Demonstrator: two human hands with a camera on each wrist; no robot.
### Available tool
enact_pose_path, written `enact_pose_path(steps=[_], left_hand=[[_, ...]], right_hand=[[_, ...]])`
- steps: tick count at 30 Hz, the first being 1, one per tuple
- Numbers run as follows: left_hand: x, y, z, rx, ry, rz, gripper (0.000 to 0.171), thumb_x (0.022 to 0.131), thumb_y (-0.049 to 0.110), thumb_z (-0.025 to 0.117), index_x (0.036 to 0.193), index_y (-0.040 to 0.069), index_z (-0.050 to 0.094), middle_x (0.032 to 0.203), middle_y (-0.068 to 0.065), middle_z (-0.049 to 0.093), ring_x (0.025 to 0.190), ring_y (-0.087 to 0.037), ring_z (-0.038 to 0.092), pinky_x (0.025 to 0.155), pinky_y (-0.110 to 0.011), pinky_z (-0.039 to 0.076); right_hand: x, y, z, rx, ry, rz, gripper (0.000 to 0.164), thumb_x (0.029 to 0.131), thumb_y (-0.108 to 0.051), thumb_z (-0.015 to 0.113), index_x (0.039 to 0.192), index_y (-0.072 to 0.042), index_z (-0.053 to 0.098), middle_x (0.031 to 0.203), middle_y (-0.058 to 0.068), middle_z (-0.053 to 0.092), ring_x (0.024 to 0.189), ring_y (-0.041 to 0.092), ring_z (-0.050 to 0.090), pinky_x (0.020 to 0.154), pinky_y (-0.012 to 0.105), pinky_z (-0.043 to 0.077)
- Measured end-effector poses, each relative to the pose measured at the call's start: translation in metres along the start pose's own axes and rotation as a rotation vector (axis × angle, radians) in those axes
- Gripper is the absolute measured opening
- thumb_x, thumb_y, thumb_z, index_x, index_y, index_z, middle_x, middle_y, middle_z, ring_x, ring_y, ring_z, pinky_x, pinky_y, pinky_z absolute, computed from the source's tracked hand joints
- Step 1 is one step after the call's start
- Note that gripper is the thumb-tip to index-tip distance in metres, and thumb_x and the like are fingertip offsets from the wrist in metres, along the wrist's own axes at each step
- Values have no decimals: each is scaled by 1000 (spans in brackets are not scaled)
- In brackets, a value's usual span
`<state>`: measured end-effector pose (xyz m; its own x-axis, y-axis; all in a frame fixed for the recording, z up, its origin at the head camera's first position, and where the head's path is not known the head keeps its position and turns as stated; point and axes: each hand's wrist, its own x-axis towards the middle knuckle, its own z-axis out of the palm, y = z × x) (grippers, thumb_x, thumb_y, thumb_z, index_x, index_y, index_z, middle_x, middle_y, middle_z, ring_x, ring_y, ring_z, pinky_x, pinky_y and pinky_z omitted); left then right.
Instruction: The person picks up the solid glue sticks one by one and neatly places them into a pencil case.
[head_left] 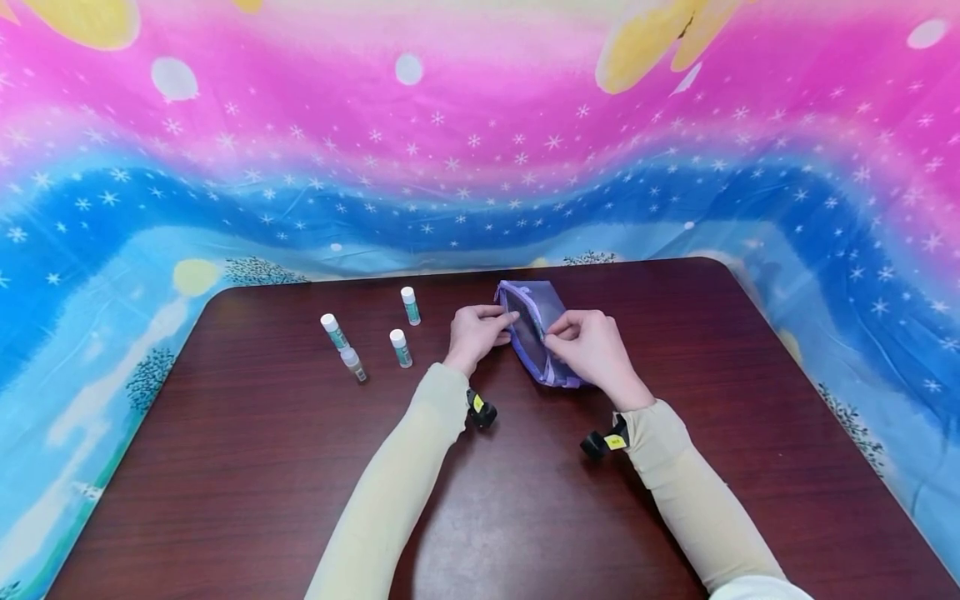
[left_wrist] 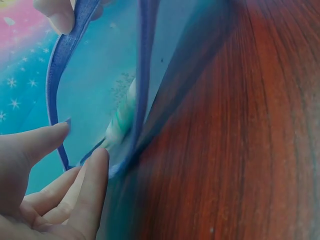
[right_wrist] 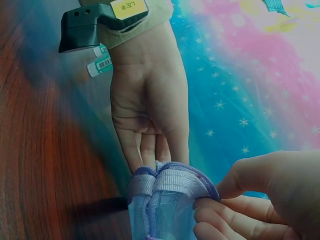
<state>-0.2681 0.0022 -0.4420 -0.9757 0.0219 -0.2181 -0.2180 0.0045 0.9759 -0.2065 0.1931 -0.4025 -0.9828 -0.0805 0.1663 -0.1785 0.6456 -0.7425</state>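
Note:
A translucent purple zip pouch (head_left: 536, 292) lies towards the back of the table, its zipped mouth parted. My left hand (head_left: 476, 335) grips the mouth's left end, the thumb on one side and the fingers on the other. The right hand (head_left: 592, 346) pinches the zipper edge opposite between thumb and fingers. A white and green shape (left_wrist: 122, 120) shows through the mouth in the left wrist view; I cannot tell whether it lies inside or behind. Purple zipper tape with pale webbing (right_wrist: 177, 185) bulges near the right fingers in the right wrist view.
Left of the pouch stand white-capped glue sticks with teal labels: one at the back (head_left: 411, 307), one nearer (head_left: 401, 348) and one farther left (head_left: 334, 332). A small tube (head_left: 353, 365) with a duller cap touches the last. A patterned cloth (head_left: 480, 192) hangs behind the dark wooden table (head_left: 510, 500).

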Motion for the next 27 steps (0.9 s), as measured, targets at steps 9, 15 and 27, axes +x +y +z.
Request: enact_pose_path(steps=[9,15,27], left_hand=[[-5,1,-6,-21,-3,40,37,91,23,80,119,0,74,97,-13,76,85,-29,75,70,-32,61],[-10,3,-12,-48,-10,54,37,93,30,79,118,3,74,98,-16,75,87,-31,75,71,-32,62],[-24,5,-21,-54,-38,94,46,93,37,77,123,3,72,108,-23,72,99,-42,70,74,-32,61]], right_hand=[[5,5,0,210,-42,68,10,93,-8,74,97,0,76,78,10,74,65,22,72,63,32,61],[8,9,0,415,-87,126,16,94,-5,74,103,8,74,82,16,74,66,20,71,65,33,62],[8,11,1,459,-96,159,19,94,-6,73,107,8,74,89,18,75,69,20,72,67,34,62]])
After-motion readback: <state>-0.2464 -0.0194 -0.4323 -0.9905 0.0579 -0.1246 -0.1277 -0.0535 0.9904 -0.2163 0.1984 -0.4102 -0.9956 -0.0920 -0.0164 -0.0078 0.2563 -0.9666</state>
